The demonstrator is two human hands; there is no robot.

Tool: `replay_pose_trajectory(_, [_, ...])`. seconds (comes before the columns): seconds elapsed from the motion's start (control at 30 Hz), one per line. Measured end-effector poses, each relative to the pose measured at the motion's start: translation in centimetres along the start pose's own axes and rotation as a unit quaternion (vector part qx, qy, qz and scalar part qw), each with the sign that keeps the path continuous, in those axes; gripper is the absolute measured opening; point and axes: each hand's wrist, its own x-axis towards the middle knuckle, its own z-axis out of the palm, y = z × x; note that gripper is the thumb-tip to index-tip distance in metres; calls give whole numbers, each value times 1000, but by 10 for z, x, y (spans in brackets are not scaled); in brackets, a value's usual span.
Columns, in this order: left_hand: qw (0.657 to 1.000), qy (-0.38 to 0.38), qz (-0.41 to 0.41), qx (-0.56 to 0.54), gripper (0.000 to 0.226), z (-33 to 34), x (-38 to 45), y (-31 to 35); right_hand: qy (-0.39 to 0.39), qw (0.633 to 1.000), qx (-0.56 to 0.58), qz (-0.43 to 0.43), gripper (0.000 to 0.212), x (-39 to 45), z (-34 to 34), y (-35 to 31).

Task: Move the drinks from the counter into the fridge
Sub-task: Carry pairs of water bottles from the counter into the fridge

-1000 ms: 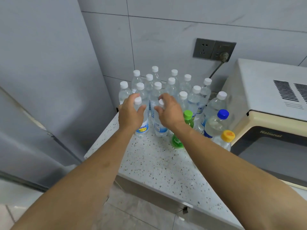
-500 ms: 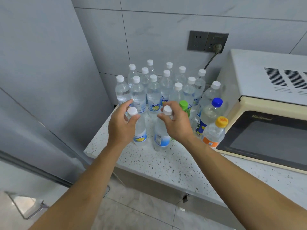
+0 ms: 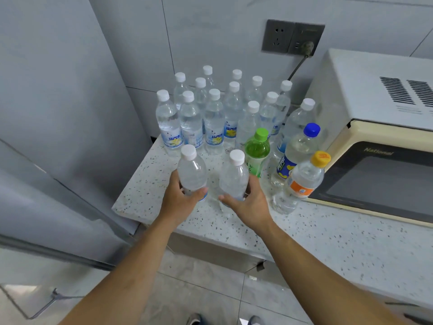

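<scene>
My left hand [image 3: 179, 199] grips the lower body of a clear water bottle [image 3: 192, 171] with a white cap. A second clear white-capped water bottle [image 3: 234, 177] is gripped low down by my right hand [image 3: 249, 202]. Both bottles are upright over the speckled counter [image 3: 316, 235] near its front left corner. Behind them stand several more white-capped water bottles [image 3: 214, 123], a green bottle [image 3: 256, 151], a blue-capped Pepsi bottle [image 3: 297, 151] and an orange-capped bottle [image 3: 302, 181]. The grey fridge [image 3: 58, 113] fills the left side.
A cream microwave [image 3: 379, 137] stands on the counter at the right, close to the coloured bottles. A wall socket [image 3: 293, 37] with a plugged cable is above the bottles. Tiled floor [image 3: 201, 289] lies below the counter edge.
Both hands have slid from the bottle necks down to the bodies and drawn the two bottles toward me, away from the group. The view has also shifted closer.
</scene>
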Motion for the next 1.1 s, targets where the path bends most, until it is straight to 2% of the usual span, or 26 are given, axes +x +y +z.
replay_pose_trajectory(0.1, [1000, -3, -22, -11, 67, 7, 0, -15, 32, 999, 7, 1, 68, -2, 9, 5])
replay_pose_trajectory(0.3, [997, 44, -20, -52, 55, 14, -8, -24, 91, 994, 68, -5, 61, -16, 12, 11])
replay_pose_trajectory(0.43, [994, 27, -32, -96, 43, 7, -23, -30, 98, 987, 126, 27, 46, -36, 6, 17])
replay_pose_trajectory(0.6, [975, -40, -56, -210, 40, -2, -52, -44, 56, 967, 226, 99, 26, -61, -2, 24])
replay_pose_trajectory(0.8, [954, -82, -92, -274, 65, -11, -99, -44, -25, 936, 317, 151, 50, -86, -10, 26])
replay_pose_trajectory(0.93, [939, -59, -152, -304, 64, -6, -140, -32, -98, 901, 362, 219, 57, -105, -18, 30])
replay_pose_trajectory(1.0, [930, -53, -178, -317, 74, 1, -161, -28, -137, 883, 380, 240, 58, -116, -22, 32])
replay_pose_trajectory(1.1, [917, -31, -193, -348, 87, 10, -194, -26, -182, 878, 370, 242, 70, -131, -25, 38])
